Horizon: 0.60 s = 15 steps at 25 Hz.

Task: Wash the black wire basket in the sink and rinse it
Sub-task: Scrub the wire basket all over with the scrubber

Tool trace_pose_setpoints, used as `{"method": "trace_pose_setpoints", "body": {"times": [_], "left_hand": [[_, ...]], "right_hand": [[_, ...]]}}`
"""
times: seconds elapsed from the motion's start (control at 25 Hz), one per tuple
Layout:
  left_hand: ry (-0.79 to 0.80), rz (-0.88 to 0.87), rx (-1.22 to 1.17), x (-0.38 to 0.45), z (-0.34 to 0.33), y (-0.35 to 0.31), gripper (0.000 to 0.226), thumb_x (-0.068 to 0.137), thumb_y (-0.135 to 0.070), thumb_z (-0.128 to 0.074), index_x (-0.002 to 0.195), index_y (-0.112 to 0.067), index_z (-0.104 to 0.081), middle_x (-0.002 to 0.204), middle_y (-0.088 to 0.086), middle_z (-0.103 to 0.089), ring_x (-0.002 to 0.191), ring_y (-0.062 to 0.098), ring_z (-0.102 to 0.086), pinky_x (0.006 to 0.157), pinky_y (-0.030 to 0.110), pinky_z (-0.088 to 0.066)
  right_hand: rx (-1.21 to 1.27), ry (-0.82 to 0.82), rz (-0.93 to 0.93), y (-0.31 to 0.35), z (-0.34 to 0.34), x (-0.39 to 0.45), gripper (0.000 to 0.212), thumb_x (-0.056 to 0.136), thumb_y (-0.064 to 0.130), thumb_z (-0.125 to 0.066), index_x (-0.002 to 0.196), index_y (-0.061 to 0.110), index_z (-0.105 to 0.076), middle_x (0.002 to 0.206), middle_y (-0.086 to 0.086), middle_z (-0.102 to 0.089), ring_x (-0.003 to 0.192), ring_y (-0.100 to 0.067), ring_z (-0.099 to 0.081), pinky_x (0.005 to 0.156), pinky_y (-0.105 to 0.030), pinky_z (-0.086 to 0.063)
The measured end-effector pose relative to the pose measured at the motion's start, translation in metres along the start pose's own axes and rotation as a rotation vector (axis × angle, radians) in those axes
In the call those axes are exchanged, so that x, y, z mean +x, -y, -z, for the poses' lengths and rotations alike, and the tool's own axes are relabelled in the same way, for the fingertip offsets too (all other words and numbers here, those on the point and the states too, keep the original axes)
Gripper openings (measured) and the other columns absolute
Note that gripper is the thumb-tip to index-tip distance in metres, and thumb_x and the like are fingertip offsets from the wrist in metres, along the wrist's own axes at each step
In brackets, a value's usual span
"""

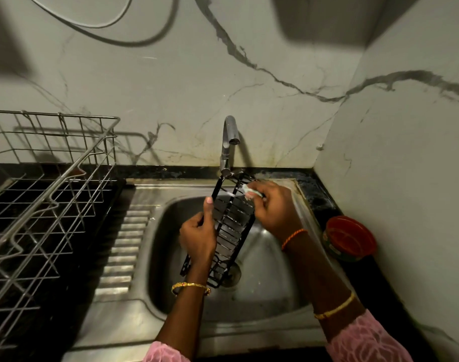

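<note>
A long, narrow black wire basket (232, 223) is held tilted over the steel sink (265, 291), its far end up by the tap base and its near end above the drain. My left hand (198, 237) grips its left rail, thumb stretched up along the wire. My right hand (271, 205) is at the basket's upper right side and presses a small pale soapy scrubber (250, 192) against the wires. The steel tap (229, 142) stands behind the basket; no water stream shows.
A large steel wire dish rack (48, 194) stands on the black counter to the left, beside the sink's ribbed drainboard (126, 244). A round red tub (349, 237) sits on the counter right of the sink, against the marble wall.
</note>
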<state>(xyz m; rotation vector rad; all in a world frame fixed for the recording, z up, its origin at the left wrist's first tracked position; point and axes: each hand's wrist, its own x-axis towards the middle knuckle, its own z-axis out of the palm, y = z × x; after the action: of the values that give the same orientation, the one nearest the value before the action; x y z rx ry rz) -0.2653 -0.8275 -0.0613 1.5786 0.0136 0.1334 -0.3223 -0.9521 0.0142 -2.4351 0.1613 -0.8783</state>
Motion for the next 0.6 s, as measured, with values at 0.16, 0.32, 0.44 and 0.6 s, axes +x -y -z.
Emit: {"method": "trace_pose_setpoints", "body": {"times": [0.16,0.32,0.44,0.6], "left_hand": [[-0.083,-0.008,0.015,0.007,-0.013,-0.016,0.067,0.093,-0.057,-0.040,0.048,-0.009,-0.046,0.046,0.009,-0.049,0.044,0.021,-0.046,0.047,0.031,-0.037],[-0.164,-0.013,0.029,0.006,-0.010,-0.012,0.061,0.097,-0.040,-0.047,0.043,-0.015,-0.033,0.041,-0.001,-0.031,0.036,0.006,-0.025,0.040,0.023,-0.021],[-0.160,-0.032,-0.021,0.007,-0.008,-0.017,0.061,0.096,-0.038,-0.049,0.043,-0.014,-0.032,0.041,-0.002,-0.030,0.033,0.006,-0.026,0.038,0.020,-0.018],[-0.082,-0.096,-0.137,0.010,-0.011,-0.026,0.056,0.094,-0.019,-0.057,0.045,-0.020,-0.030,0.042,-0.012,-0.025,0.037,0.004,-0.021,0.042,0.021,-0.016]], "right_hand": [[0.019,0.083,0.086,0.003,-0.036,-0.035,0.029,0.088,0.009,-0.043,0.103,0.001,-0.067,0.094,-0.014,-0.066,0.087,-0.023,-0.061,0.080,-0.027,-0.050],[0.256,0.012,-0.052,0.003,-0.042,-0.046,0.016,0.086,0.006,-0.059,0.096,0.005,-0.071,0.093,-0.006,-0.069,0.087,-0.002,-0.059,0.078,-0.009,-0.045],[0.232,-0.011,-0.053,0.016,-0.045,-0.032,0.015,0.084,0.010,-0.061,0.095,0.011,-0.072,0.094,0.005,-0.065,0.093,0.004,-0.051,0.079,-0.006,-0.036],[0.160,0.055,-0.170,0.002,-0.045,0.015,0.015,0.084,0.004,-0.061,0.096,0.008,-0.071,0.100,-0.007,-0.064,0.093,-0.013,-0.051,0.072,-0.002,-0.031]]}}
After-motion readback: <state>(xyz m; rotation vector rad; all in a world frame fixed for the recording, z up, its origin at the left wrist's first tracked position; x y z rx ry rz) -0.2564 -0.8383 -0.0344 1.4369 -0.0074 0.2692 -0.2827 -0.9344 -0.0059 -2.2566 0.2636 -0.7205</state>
